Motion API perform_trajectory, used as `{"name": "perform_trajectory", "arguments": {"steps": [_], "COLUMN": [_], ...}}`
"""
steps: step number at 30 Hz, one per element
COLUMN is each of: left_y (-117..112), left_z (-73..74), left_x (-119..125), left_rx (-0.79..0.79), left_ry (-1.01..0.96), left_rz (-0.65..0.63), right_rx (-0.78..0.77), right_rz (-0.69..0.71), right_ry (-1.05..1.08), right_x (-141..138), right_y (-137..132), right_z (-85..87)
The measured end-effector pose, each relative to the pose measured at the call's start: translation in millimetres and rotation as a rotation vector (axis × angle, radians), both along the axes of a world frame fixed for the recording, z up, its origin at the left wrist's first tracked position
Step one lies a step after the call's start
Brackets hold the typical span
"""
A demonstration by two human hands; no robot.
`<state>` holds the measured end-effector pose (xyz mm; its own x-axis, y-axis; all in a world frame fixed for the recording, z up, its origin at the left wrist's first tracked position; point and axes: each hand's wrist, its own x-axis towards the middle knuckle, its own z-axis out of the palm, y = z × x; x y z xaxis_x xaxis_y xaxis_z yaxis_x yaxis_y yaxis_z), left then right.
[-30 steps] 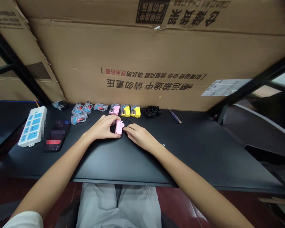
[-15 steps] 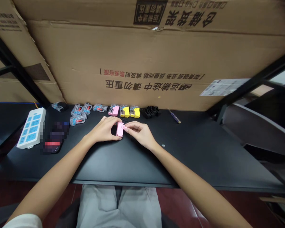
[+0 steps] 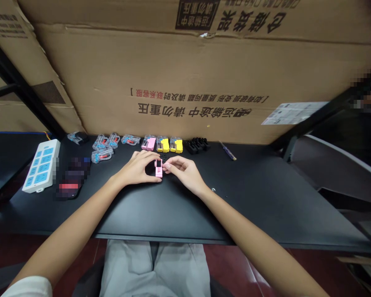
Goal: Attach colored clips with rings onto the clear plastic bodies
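Observation:
My left hand (image 3: 138, 168) grips a small pink plastic casing (image 3: 158, 172) between thumb and fingers, just above the black table. A dark rectangular opening shows in the casing's far half. Right beside it, my right hand (image 3: 185, 172) is closed in a pinch, its fingertips close to the casing's right edge. A tiny bit of pink shows at those fingertips; its shape is too small to make out. Behind the hands stand a pink-and-clear toy-gun-shaped piece (image 3: 149, 143) and two yellow-and-clear ones (image 3: 163, 144). Small black bits (image 3: 164, 157) lie just beyond the casing.
Several clear pieces with blue and red parts (image 3: 102, 155) lie at the back left. A power strip (image 3: 41, 166) and a blurred-out dark phone-like object (image 3: 72, 177) are further left. Black parts (image 3: 197, 144) and a screwdriver (image 3: 228, 151) lie right, before a cardboard sheet (image 3: 204, 66).
The pink casing has turned, so its opening now shows. My right fingertips have drawn slightly off its face to the right side.

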<state>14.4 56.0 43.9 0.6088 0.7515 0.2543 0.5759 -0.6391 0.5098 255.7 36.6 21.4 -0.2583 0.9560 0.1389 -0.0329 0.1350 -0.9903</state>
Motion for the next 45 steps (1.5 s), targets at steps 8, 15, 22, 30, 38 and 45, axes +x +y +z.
{"name": "perform_trajectory", "arguments": {"steps": [8, 15, 22, 30, 38, 45], "left_y": [-6, -4, -4, -5, -8, -10], "left_z": [1.2, -2.4, -7.4, -9.5, -4.8, -4.6], "left_x": [6, 9, 10, 11, 12, 10], "left_rx": [-0.101, -0.13, -0.173, -0.22, -0.245, -0.239], "left_ry": [0.072, 0.043, -0.02, -0.089, -0.091, -0.057], "left_rz": [-0.103, -0.081, -0.104, -0.103, -0.115, -0.187], "right_rx": [0.038, 0.17, 0.223, 0.296, 0.378, 0.168], "right_rz": [0.172, 0.085, 0.05, 0.054, 0.186, 0.286], "right_ry": [-0.077, -0.144, -0.219, -0.287, -0.433, -0.257], "right_x": [3, 6, 6, 4, 9, 14], "right_y": [2, 5, 6, 4, 1, 4], "right_z": [0.4, -6.0, -13.1, -11.3, -1.7, -0.7]}}
